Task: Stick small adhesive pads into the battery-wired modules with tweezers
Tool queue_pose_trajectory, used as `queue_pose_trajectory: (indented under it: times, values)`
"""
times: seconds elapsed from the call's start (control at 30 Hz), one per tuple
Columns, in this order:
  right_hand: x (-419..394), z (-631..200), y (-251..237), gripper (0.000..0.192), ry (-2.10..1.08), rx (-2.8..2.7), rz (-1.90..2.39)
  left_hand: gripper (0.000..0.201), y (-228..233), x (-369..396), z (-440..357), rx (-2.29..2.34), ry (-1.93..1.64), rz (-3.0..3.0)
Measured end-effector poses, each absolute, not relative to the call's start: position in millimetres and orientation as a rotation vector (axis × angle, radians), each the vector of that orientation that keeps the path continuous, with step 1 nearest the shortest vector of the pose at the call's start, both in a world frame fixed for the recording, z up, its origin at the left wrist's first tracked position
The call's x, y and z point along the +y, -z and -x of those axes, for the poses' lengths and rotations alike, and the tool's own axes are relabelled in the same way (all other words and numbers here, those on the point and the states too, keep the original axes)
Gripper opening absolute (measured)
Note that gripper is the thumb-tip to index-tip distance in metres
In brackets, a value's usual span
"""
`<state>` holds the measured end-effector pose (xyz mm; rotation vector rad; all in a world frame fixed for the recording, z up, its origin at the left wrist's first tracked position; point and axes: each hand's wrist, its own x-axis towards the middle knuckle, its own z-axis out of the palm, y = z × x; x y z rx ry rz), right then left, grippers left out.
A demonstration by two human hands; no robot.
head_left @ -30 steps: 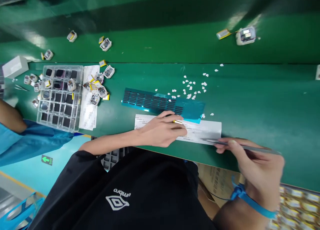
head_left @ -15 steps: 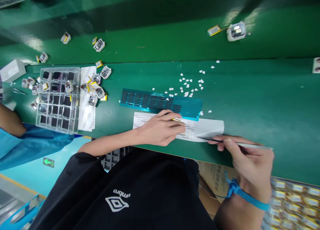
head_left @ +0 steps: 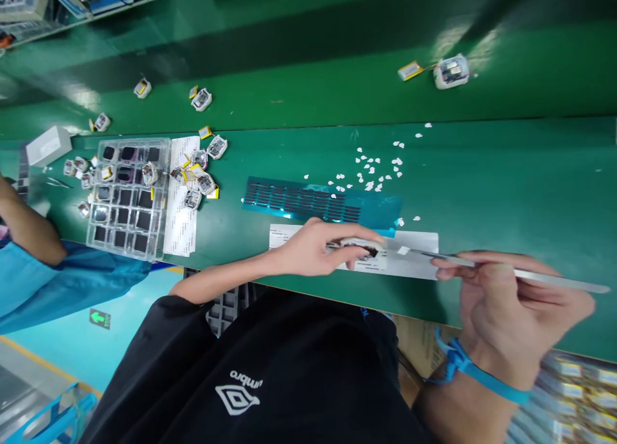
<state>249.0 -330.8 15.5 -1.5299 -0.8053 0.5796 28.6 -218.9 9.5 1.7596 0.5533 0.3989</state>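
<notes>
The person's left hand (head_left: 321, 248) rests on a white printed paper sheet (head_left: 419, 254) near the front edge of the green work surface (head_left: 506, 180), its fingers closed around a small white-cased electronic part (head_left: 359, 243) pinched between thumb and forefinger. The part lies just off the fingertips, pointing toward the right hand. The right hand (head_left: 501, 302), with a blue strap (head_left: 475, 373) at the wrist, grips a pair of long, thin metal tweezers (head_left: 520, 272); its fingers are curled tight on the shaft. The tweezers' long axis runs almost level across the view, roughly along the bench edge, with the tip aimed left at a tiny white scrap (head_left: 403, 250) that sits between the tip and the held part. Whether the tips actually pinch that scrap is too fine to tell. The left hand is clearly nearer the part; the tweezer tip is near it but apart.

Just beyond the paper lies a teal perforated film strip (head_left: 289, 196), and past that a scatter of small white peeled bits (head_left: 371, 174). Bare green surface opens to the right. To the far left stand a clear compartment tray (head_left: 126, 196) and a cluster of loose small white modules (head_left: 197, 171), well apart, beside another person's blue sleeve (head_left: 62, 277).
</notes>
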Motion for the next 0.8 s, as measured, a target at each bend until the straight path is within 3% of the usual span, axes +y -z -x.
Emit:
queue_pose_trajectory:
  times: [0.2,0.4,0.8]
  values:
    - [-307,-209,-28,0.024,-0.573,-0.804,1.536,0.037,-17,-200,-22,0.584,-0.345,-1.326]
    - [-298,-197,-23,0.023,-0.612,-0.869,1.606,0.067,-11,-202,-21,0.489,-0.312,-1.211]
    - [-297,-199,-19,0.02,-0.573,-0.949,1.594,0.065,-10,-205,-22,0.514,-0.302,-1.159]
